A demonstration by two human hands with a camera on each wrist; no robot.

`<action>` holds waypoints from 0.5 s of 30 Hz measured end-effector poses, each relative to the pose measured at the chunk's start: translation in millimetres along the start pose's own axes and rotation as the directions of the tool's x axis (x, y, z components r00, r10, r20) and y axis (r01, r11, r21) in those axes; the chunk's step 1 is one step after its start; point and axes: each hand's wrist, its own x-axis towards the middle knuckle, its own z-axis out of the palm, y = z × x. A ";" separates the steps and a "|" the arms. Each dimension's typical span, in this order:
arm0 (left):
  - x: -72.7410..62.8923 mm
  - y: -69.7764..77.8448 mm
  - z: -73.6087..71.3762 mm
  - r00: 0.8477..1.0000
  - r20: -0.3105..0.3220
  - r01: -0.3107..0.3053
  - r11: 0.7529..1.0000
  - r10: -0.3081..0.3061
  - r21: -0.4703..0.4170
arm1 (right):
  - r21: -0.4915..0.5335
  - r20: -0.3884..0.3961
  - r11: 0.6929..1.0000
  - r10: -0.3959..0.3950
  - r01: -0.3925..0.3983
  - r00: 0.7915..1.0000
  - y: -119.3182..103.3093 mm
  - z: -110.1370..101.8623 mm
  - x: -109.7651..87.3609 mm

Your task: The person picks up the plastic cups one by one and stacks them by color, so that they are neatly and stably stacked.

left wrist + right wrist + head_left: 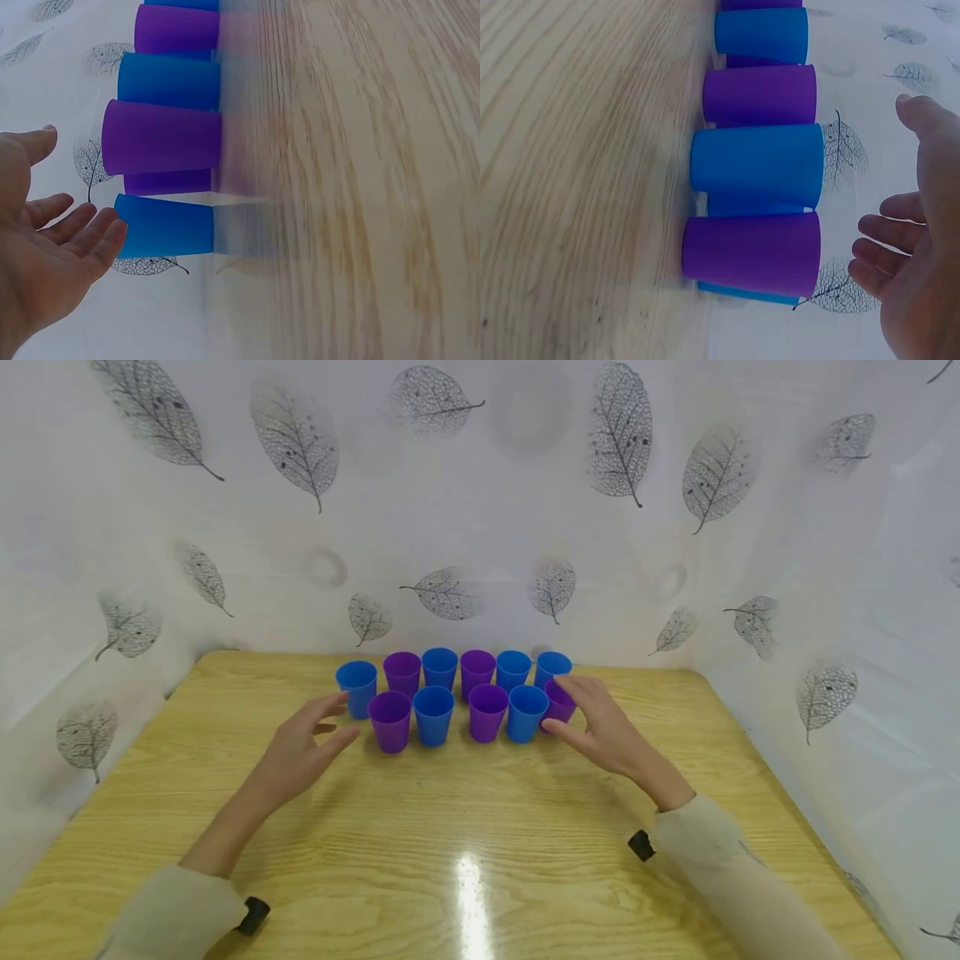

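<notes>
Two rows of upright plastic cups, blue and purple, stand mouth up on the table. My left hand point(300, 747) is beside the leftmost blue cup point(357, 692), fingers spread and holding nothing. In the left wrist view its fingertips overlap that cup's rim; whether they touch cannot be told. My right hand point(606, 733) is at the right end, by a purple cup point(559, 706) that it partly covers in the head view. In the right wrist view it holds nothing, and a gap separates its fingers from the purple cup point(751, 253).
The front row also has a purple cup point(390, 727), a blue cup point(432, 720), a purple cup point(487, 717) and a blue cup point(525, 717). Behind the rows, a leaf-patterned white sheet point(480, 527) borders the wooden table point(420, 843).
</notes>
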 end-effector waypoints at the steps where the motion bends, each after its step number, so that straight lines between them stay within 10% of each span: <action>1: 0.8 -1.1 1.0 1.000 0.006 0.018 1.000 -0.018 -0.011 | 0.004 0.007 1.000 0.001 -0.001 1.000 -1.5 1.1 2.2; 15: 15.5 -5.6 17.3 0.989 0.072 0.131 0.989 -0.126 -0.067 | -0.015 0.088 1.000 0.007 -0.006 0.996 -14.2 19.0 35.6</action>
